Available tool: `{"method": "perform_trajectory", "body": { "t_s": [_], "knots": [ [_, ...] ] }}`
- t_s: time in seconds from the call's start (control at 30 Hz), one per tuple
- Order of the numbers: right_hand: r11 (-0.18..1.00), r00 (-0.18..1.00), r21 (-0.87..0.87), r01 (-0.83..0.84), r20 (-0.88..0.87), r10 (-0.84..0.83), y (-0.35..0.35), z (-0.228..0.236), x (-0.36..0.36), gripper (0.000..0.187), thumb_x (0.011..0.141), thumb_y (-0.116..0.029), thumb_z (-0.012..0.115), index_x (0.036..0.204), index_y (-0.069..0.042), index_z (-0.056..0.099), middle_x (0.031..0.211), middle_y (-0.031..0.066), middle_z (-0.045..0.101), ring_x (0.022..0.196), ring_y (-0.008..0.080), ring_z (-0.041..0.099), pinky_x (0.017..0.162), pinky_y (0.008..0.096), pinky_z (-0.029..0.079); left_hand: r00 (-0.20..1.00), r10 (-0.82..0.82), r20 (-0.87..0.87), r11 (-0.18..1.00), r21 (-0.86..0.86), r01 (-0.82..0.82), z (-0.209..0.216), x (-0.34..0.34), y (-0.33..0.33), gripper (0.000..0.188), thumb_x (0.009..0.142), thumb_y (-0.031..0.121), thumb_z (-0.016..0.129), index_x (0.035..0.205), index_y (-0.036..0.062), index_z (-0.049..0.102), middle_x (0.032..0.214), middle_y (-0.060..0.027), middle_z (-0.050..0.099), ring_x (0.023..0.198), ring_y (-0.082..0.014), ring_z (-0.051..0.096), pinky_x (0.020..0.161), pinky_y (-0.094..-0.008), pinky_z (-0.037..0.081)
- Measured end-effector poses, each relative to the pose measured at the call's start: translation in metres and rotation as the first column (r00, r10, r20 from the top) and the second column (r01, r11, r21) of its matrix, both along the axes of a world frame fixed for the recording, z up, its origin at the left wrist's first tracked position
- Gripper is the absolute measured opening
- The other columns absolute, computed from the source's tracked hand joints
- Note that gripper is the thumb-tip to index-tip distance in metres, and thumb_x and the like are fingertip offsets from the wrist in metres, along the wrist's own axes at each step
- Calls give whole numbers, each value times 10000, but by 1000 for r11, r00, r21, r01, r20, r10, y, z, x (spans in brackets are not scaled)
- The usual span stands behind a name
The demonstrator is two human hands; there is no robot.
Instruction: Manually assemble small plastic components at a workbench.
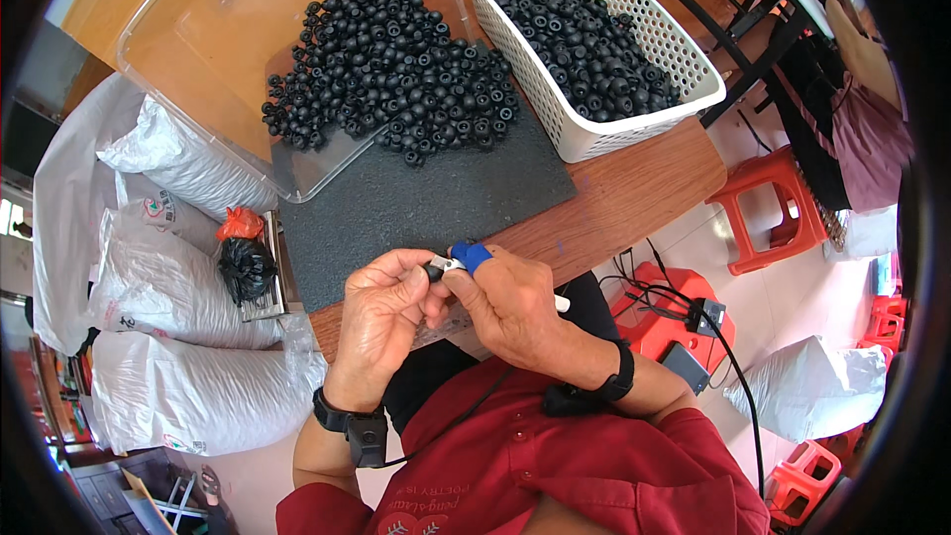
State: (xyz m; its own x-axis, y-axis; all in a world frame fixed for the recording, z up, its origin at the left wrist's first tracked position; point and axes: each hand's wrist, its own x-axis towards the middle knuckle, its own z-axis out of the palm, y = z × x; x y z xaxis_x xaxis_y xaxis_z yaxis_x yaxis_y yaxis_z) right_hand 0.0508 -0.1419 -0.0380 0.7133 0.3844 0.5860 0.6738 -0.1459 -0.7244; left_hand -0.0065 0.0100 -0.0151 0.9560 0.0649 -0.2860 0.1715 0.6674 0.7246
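My left hand point(381, 312) pinches a small black ring-shaped part point(433, 271) between thumb and fingertips, just past the mat's near edge. Closed round a small tool point(562, 304) with a white handle end, my right hand point(515, 307) brings its metal tip against the part. Most of the tool is hidden in the palm, so its exact kind does not show. Blue wrap point(470, 256) covers a right fingertip. Beyond both hands, a heap of black ring-shaped parts point(406, 89) spreads from a tipped clear plastic bin point(307, 173) onto a dark mat point(416, 200).
A white perforated basket point(584, 142) of similar black parts stands at the far right of the wooden table point(634, 193). White sacks point(188, 386) crowd the left. On the right are a red stool point(768, 213), a red case point(684, 307) with black cables, and another person's arm point(867, 54).
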Motion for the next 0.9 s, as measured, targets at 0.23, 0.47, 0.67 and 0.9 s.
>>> {"method": "perform_trajectory", "body": {
  "t_s": [0.23,0.47,0.67,0.9],
  "knots": [
    [1000,999,-14,-12,49,12,0,0,0,233,835,-127,673,700,-21,515,629,132,514,479,298,530,412,395,407,1000,6,5,1000,-9,-6,2,-1,-3,213,898,103,614,1025,-68,604,819,-126,645,629,-162,578,562,-289,472],
    [999,991,10,48,125,-49,2,0,-1,292,804,-180,727,671,-34,513,611,120,508,452,256,532,383,357,399,999,28,22,999,43,-29,4,-4,-8,235,888,124,627,1015,-72,602,823,-109,634,616,-136,532,568,-268,444],
    [999,984,-31,24,175,-19,1,4,0,274,804,-173,728,680,-32,529,581,106,505,442,239,526,380,344,396,1000,11,-9,1000,-6,-11,1,-6,-7,242,887,160,632,995,-56,606,820,-92,622,628,-130,521,561,-256,422],
    [990,999,136,47,10,-49,-2,0,3,226,799,-158,730,733,-16,567,593,102,524,468,257,533,412,362,411,998,65,4,997,26,-66,3,5,-7,188,899,122,614,978,-48,621,792,-103,632,610,-130,541,542,-257,440]
  ]
}}
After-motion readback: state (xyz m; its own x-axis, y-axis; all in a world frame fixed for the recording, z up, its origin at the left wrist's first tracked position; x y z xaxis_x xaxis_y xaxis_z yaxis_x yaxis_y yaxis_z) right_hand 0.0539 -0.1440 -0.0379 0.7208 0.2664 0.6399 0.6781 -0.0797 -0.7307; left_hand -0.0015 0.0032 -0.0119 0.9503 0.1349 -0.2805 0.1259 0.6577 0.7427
